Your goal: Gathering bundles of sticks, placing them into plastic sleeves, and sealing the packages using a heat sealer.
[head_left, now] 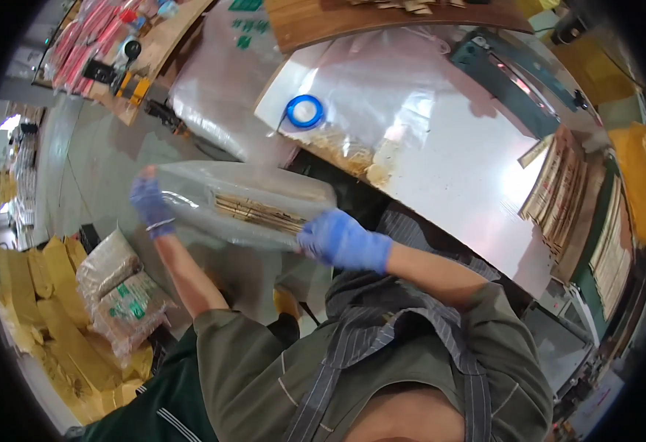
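A large clear plastic bag [197, 195] is stretched between my two gloved hands, away from the table's near edge. My left hand [152, 202], in a blue-violet glove, is closed on the bag's left end. A bundle of thin brown sticks [256, 211] shows within the bag's outline, its right end meeting my right hand [348, 241]. That hand, gloved alike and slightly blurred, is closed round the stick ends, with plastic beside it. Its fingertips are partly hidden.
Ahead right, a white-topped table [441, 169] holds a blue tape roll [304, 111], a long grey bar-shaped device [503, 85] and stacked printed strips [559, 195]. Left are a yellow-black tool [127, 87], yellow sacks [57, 309] and filled plastic bags [120, 283].
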Tool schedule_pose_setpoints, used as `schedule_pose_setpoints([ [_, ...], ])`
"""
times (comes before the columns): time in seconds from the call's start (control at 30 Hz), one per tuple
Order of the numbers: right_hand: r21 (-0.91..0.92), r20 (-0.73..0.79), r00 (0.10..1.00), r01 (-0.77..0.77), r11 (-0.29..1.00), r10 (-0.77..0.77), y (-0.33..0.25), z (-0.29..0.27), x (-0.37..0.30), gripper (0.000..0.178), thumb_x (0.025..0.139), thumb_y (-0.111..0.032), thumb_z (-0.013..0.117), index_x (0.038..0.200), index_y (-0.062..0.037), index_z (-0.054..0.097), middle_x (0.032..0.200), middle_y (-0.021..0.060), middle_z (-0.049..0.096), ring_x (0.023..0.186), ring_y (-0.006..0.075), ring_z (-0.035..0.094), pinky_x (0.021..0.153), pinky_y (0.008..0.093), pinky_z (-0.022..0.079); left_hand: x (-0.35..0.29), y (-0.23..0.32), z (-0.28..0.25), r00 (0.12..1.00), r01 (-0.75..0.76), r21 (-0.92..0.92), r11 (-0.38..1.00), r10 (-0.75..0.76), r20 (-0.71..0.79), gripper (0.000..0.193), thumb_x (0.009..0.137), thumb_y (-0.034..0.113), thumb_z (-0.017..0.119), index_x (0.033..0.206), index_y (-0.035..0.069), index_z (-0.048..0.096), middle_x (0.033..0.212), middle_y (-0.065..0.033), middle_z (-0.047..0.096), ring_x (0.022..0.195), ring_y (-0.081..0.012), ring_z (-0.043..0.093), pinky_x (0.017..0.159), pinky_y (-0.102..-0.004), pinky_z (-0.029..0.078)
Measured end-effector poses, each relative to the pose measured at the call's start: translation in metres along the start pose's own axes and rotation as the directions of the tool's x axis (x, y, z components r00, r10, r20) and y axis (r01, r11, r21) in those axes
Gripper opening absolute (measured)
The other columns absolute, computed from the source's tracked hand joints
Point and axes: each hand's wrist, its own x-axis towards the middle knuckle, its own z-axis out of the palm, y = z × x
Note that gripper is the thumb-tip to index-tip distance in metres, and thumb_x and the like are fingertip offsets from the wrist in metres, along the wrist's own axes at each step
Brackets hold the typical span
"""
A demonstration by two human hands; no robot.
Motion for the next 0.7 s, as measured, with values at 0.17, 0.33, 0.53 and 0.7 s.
schedule_pose_setpoints([
  [0.17, -0.065, 0.052, 0.971, -0.230, 0.971, 0.234, 0.066, 0.049, 0.010, 0.008, 0.074, -0.020, 0.057, 0.072, -0.0128, 0.061, 0.070, 0.0078, 0.062, 0.066, 0.0273, 0.060, 0.059, 0.0397, 0.046, -0.013, -0.073, 0.075, 0.989, -0.080, -0.055, 0.995, 0.072, -0.129, 0.018, 0.082, 0.019, 0.060, 0.086, 0.002, 0.059, 0.075, -0.0022, 0.057, 0.074, -0.0095, 0.053, 0.066, -0.0236, 0.045],
  [0.33, -0.171, -0.311, 0.944, -0.170, 0.971, 0.110, 0.075, 0.024, -0.031, 0.016, 0.071, -0.019, 0.059, 0.081, -0.0077, 0.055, 0.083, 0.0115, 0.051, 0.079, 0.0278, 0.052, 0.066, 0.0359, 0.045, -0.120, 0.139, 0.225, 0.629, -0.344, -0.247, 0.906, 0.418, 0.655, 0.006, 0.080, 0.006, 0.057, 0.085, 0.004, 0.056, 0.078, -0.0011, 0.053, 0.070, -0.0091, 0.052, 0.061, -0.0228, 0.044],
  [0.53, 0.146, -0.614, 0.684, -0.392, 0.909, 0.393, 0.064, -0.014, -0.107, 0.025, 0.068, -0.006, 0.059, 0.093, -0.0042, 0.054, 0.086, 0.0130, 0.052, 0.075, 0.0310, 0.054, 0.067, 0.0368, 0.046, -0.155, 0.146, 0.336, 0.338, -0.518, -0.345, 0.783, 0.558, 0.758, 0.016, 0.071, 0.016, 0.067, 0.077, 0.006, 0.056, 0.074, -0.0100, 0.054, 0.064, -0.0253, 0.053, 0.061, -0.0326, 0.044],
  [0.7, 0.576, -0.663, 0.238, -0.444, 0.687, 0.710, 0.088, -0.055, -0.134, 0.022, 0.077, -0.010, 0.060, 0.096, -0.0014, 0.053, 0.085, 0.0134, 0.055, 0.072, 0.0213, 0.056, 0.065, 0.0300, 0.046, -0.164, 0.148, 0.361, 0.322, -0.657, -0.121, 0.744, 0.422, 0.848, 0.020, 0.079, 0.024, 0.058, 0.072, 0.005, 0.056, 0.075, -0.0173, 0.058, 0.068, -0.0348, 0.054, 0.062, -0.0375, 0.044],
])
